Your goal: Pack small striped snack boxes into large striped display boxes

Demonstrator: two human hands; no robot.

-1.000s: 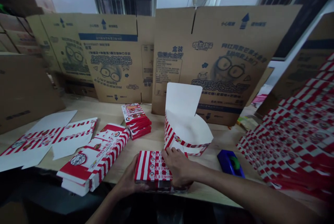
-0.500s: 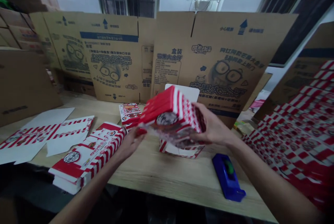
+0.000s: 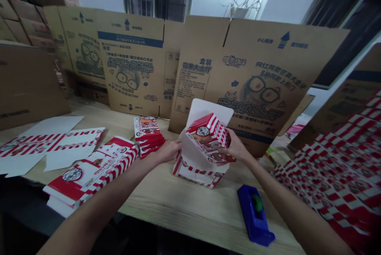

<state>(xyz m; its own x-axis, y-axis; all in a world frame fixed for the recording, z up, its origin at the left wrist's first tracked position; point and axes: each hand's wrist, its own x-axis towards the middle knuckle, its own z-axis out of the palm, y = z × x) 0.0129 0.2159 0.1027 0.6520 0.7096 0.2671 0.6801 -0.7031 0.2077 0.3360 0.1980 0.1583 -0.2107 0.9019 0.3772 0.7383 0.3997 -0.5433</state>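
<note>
A bundle of small red-and-white striped boxes [image 3: 210, 136] is held tilted over the mouth of an open striped carton [image 3: 199, 171] with a raised white flap. My right hand [image 3: 237, 148] grips the bundle's right end. My left hand [image 3: 169, 150] is curled against the carton's left edge beside the bundle; its fingertips are hidden.
A stack of flat striped cartons [image 3: 92, 171] lies at the left, with unfolded sheets [image 3: 44, 146] further left. A short pile of small boxes [image 3: 148, 136] sits behind. A blue tape dispenser [image 3: 254, 215] lies near the front edge. Many striped boxes [image 3: 342, 167] fill the right. Brown shipping cartons [image 3: 247, 76] stand behind.
The bundle was lifted from the table's front edge, carried forward and lowered toward the open carton. Both hands moved away from me with it.
</note>
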